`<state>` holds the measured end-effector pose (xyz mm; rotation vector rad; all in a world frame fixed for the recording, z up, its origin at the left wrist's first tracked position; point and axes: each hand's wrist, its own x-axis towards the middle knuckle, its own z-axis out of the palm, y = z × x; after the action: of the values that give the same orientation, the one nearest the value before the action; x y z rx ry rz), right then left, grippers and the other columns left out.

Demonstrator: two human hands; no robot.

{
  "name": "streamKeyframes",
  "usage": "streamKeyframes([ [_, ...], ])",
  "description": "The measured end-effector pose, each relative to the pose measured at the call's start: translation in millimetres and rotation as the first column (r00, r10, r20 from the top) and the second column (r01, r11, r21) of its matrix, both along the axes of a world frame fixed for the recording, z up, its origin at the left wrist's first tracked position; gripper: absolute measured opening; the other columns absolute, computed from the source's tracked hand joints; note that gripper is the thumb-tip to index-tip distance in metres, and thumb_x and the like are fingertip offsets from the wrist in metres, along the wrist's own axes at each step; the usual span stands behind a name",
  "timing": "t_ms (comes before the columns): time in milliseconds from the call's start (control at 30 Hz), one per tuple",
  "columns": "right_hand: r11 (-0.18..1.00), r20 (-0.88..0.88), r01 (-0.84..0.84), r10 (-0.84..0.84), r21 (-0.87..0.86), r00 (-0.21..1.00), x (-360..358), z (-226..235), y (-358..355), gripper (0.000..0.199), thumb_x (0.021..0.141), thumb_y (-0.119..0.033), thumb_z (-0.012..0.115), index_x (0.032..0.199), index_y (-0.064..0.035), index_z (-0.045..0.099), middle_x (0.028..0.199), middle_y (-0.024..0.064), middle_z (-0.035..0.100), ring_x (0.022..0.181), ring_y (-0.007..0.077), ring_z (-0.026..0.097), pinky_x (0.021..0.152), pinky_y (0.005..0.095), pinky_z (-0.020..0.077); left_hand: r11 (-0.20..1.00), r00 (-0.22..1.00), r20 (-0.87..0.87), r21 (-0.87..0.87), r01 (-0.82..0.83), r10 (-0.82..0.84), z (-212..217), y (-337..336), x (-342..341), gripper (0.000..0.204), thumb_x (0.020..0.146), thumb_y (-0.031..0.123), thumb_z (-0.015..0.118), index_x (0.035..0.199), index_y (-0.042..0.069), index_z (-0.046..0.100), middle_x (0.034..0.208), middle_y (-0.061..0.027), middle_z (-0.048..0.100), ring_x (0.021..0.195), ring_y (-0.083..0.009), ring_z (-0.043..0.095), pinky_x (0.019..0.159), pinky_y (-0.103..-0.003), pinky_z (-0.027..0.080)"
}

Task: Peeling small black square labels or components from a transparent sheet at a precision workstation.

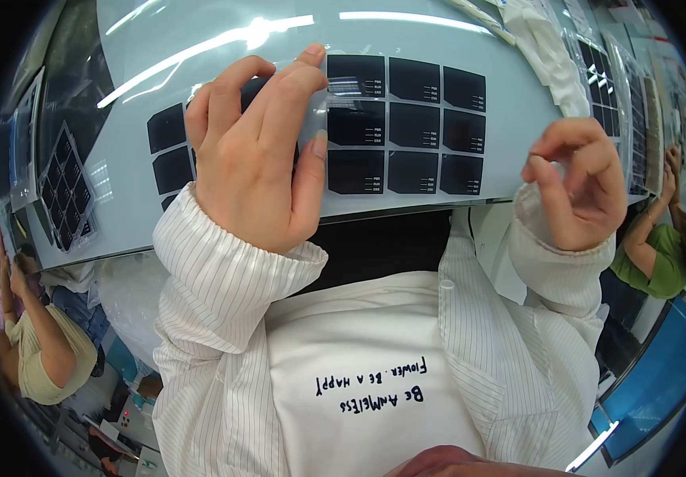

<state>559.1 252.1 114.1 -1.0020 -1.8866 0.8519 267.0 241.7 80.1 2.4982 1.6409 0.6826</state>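
On the pale, glossy tabletop lie black rectangular labels [413, 126] in rows, each with a cut corner and small light print. More labels [170, 127] of the same kind show to the left, partly covered by my hand. My left hand [255, 151] rests palm down over the labels, fingers apart and slightly bent, with the thumb and fingertips by the left edge of the right-hand group. What lies under the palm is hidden. My right hand [581, 187] is raised off the table's right front edge, thumb and index finger pinched together. Anything between them is too small to make out.
At the left edge lies a sheet of black labels [66, 191] in clear film. Crumpled white plastic [545, 56] and more label sheets [599, 83] are at the right back. People sit nearby, one in green [660, 266] at right, another in a pale top [61, 354] at left.
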Motion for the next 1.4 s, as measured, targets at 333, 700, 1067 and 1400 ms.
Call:
streamKeyframes([
  [333, 0.815, 0.619, -0.429, 0.114, 0.389, 0.777, -51.3, -6.7, 17.5, 0.037, 0.063, 0.005, 0.075, 0.101, 0.0024, 0.072, 0.078, 0.0089, 0.062, 0.062, 0.0171, 0.061, 0.050, 0.0248, 0.0470, 1.000, 1.000, 0.031, 0.013, 0.003, -0.004, 0.3, -0.4, -4.3, 0.062, 0.077, 0.009, 0.059, 0.139, 0.009, 0.055, 0.110, -0.0055, 0.068, 0.118, -0.0276, 0.050, 0.107, -0.041, 0.027],
  [700, 0.666, 0.727, -0.596, 0.116, 0.448, 0.677, -69.5, -4.3, 24.0, 0.024, 0.060, -0.007, 0.069, 0.081, 0.0043, 0.069, 0.076, 0.0070, 0.059, 0.062, 0.0141, 0.056, 0.047, 0.0248, 0.0399, 0.999, 0.999, 0.039, 0.046, 0.018, -0.020, -2.4, 0.3, -7.1, 0.062, 0.075, 0.011, 0.059, 0.137, 0.007, 0.057, 0.112, -0.0054, 0.068, 0.117, -0.0289, 0.052, 0.105, -0.041, 0.028],
  [1067, 0.699, 0.661, -0.570, 0.186, 0.431, 0.727, -60.6, -6.5, 22.8, 0.022, 0.056, -0.003, 0.067, 0.076, 0.0035, 0.065, 0.073, 0.0077, 0.057, 0.061, 0.0165, 0.059, 0.046, 0.0267, 0.0447, 0.999, 0.999, 0.051, 0.034, 0.013, -0.015, -3.6, 1.2, -5.5, 0.059, 0.076, 0.010, 0.059, 0.134, 0.007, 0.058, 0.115, -0.0062, 0.068, 0.118, -0.0294, 0.052, 0.105, -0.041, 0.028],
  [1400, 0.898, 0.470, -0.426, 0.333, 0.105, 0.817, -23.9, -3.5, 3.8, 0.026, 0.048, -0.002, 0.069, 0.072, -0.0021, 0.057, 0.069, 0.0093, 0.055, 0.053, 0.0236, 0.055, 0.046, 0.0318, 0.0403, 0.999, 0.999, 0.043, 0.031, 0.012, -0.013, -4.2, -0.1, -6.4, 0.061, 0.076, 0.010, 0.060, 0.136, 0.007, 0.057, 0.116, -0.0054, 0.067, 0.118, -0.0297, 0.052, 0.106, -0.042, 0.027],
])
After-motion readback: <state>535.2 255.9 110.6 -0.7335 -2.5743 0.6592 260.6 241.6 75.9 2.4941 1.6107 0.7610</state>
